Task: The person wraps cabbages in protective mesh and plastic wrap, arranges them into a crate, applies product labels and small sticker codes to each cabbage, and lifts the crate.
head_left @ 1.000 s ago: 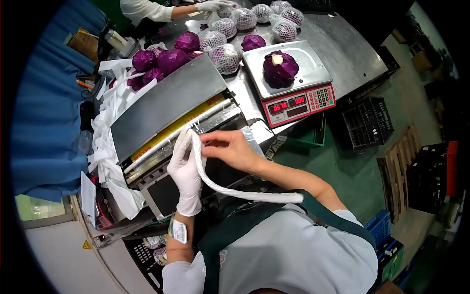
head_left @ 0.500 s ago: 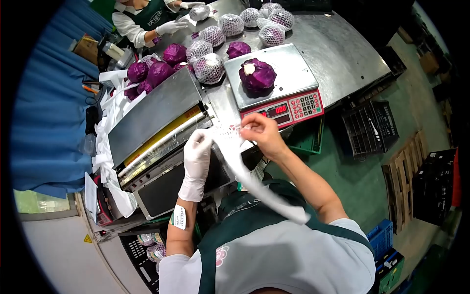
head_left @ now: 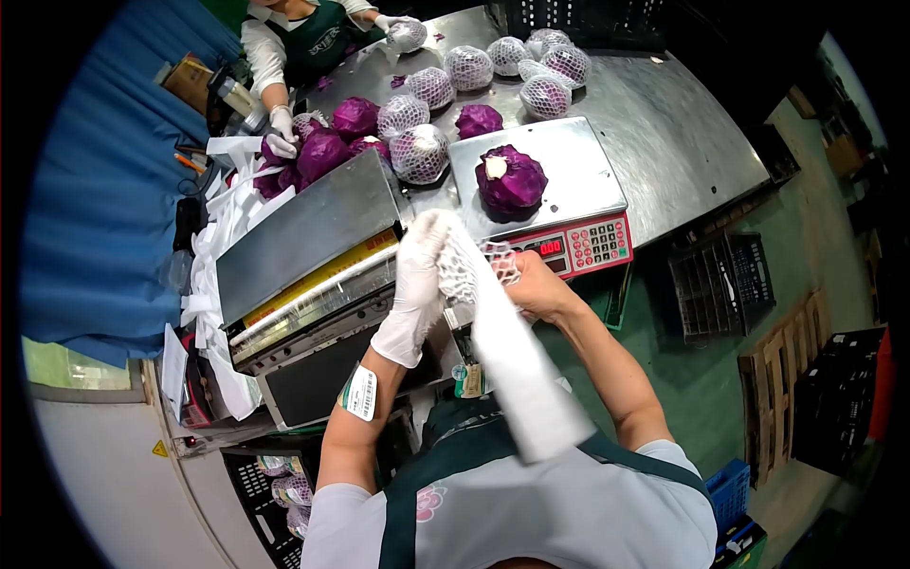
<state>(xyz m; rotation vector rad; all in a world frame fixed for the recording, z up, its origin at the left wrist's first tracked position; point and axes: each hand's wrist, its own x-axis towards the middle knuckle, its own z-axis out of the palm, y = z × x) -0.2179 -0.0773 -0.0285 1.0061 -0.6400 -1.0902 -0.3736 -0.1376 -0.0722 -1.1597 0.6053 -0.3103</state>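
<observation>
My gloved left hand (head_left: 418,280) pinches one side of a white foam net sleeve (head_left: 519,365). On the other side my bare right hand (head_left: 542,287) is closed on the sleeve's mesh mouth, its fingertips partly hidden by it. The sleeve's mouth is stretched between both hands, and its long tail hangs toward my apron, blurred. Just beyond my hands, a bare red cabbage (head_left: 512,181) with a pale cut stem sits on the steel pan of a digital scale (head_left: 586,242). A label sticker (head_left: 360,392) is stuck on my left forearm.
Left of the scale stands a film-wrapping machine (head_left: 313,275). Behind it are loose red cabbages (head_left: 322,154) and several netted cabbages (head_left: 419,155) on the steel table (head_left: 654,123). Across the table a co-worker (head_left: 308,43) in white gloves handles cabbages. Crates (head_left: 722,284) and a pallet (head_left: 782,379) stand at right.
The sleeve's mouth has been spread wider between my hands, and its tail has swung. My right hand has moved slightly right and down. The co-worker's one hand has moved to the loose cabbages.
</observation>
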